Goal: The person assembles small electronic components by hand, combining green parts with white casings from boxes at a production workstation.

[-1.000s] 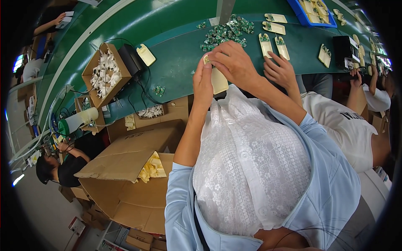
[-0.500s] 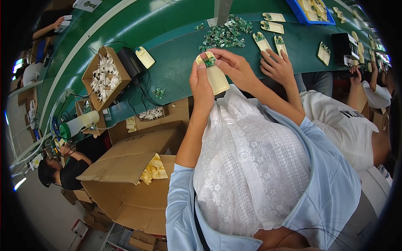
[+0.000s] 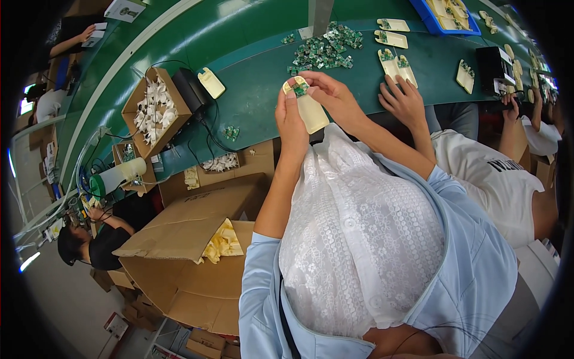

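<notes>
Between my two hands is a cream plastic casing [image 3: 313, 116], its rounded end up. A small green circuit board [image 3: 300, 89] sits inside that end. My left hand [image 3: 291, 122] grips the casing's left edge, thumb near the board. My right hand [image 3: 336, 99] closes on the right edge, with its thumb beside the board and its fingers behind the top. Just beyond my hands lies a heap of small green circuit boards [image 3: 326, 51] on the green table [image 3: 257, 78].
At right, a co-worker's hand [image 3: 405, 106] touches two casings [image 3: 397, 69]. A blue bin [image 3: 430, 17] of casings stands behind. Another casing [image 3: 211, 83] lies left, near a cardboard box of white parts [image 3: 179, 102]. A large open carton [image 3: 179, 293] stands lower left.
The co-worker's hand has brought one casing over to the right, so two now lie side by side. My hands keep their hold on the casing, nearly still. The view has shifted slightly.
</notes>
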Demonstrator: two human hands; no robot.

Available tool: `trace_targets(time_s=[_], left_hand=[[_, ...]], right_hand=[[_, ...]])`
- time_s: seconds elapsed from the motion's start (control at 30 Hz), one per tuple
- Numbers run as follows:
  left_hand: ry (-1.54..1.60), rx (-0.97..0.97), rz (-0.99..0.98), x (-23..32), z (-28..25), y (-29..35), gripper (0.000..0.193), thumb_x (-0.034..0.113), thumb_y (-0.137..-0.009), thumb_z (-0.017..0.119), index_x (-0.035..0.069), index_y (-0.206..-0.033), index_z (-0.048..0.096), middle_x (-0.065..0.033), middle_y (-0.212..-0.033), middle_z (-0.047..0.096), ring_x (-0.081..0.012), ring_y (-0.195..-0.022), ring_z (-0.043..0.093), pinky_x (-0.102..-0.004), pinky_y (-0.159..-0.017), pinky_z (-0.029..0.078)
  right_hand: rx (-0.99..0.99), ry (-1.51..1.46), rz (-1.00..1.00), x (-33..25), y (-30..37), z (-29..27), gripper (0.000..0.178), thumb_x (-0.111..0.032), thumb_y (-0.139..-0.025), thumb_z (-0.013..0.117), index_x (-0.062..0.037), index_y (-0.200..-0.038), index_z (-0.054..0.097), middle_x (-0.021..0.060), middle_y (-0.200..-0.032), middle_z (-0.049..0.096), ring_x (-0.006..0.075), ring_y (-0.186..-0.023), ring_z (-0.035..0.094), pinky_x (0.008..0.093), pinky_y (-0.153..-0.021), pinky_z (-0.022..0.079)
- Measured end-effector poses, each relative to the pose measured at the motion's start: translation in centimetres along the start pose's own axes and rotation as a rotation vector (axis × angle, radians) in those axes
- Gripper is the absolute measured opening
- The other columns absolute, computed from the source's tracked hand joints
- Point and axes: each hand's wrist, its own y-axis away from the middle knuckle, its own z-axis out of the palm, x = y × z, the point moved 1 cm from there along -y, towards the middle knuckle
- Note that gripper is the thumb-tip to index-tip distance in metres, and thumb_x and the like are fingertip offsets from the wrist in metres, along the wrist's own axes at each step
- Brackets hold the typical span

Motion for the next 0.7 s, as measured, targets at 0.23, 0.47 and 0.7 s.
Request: trace_targets(time_s=[0.23, 0.47, 0.7], left_hand=[[0.224, 0.061, -0.005, -1.9, -0.7, -1.6, 0.035, 0.019, -0.100, 0.036, 0.000, -0.127, 0.046, -0.0097, -0.117, 0.057, -0.0162, -0.104, 0.056, -0.0292, -0.088, 0.046], [-0.351, 0.186, 0.186, -5.2, -3.3, -5.6, 0.038, 0.019, -0.097, 0.042, -0.003, -0.128, 0.044, -0.0177, -0.125, 0.052, -0.0271, -0.116, 0.050, -0.0366, -0.101, 0.037], [-1.519, 0.394, 0.436, -4.0, -19.4, -12.6, 0.041, 0.012, -0.084, 0.051, -0.004, -0.122, 0.048, -0.0236, -0.122, 0.050, -0.0403, -0.114, 0.046, -0.0485, -0.098, 0.034]], right_hand=[[0.115, 0.908, -0.338, -0.6, 0.8, 0.3, 0.045, -0.018, -0.083, 0.063, -0.0021, -0.123, 0.050, 0.0123, -0.115, 0.055, 0.0234, -0.106, 0.054, 0.0340, -0.090, 0.044], [0.267, 1.106, -0.354, 2.9, -1.0, -5.0, 0.059, -0.025, -0.071, 0.069, 0.0016, -0.119, 0.049, 0.0184, -0.112, 0.053, 0.0354, -0.104, 0.049, 0.0423, -0.091, 0.042], [0.621, 1.408, -0.174, 6.2, -1.7, -18.9, 0.059, -0.028, -0.073, 0.067, -0.0001, -0.121, 0.049, 0.0183, -0.110, 0.052, 0.0361, -0.103, 0.049, 0.0443, -0.088, 0.042]])
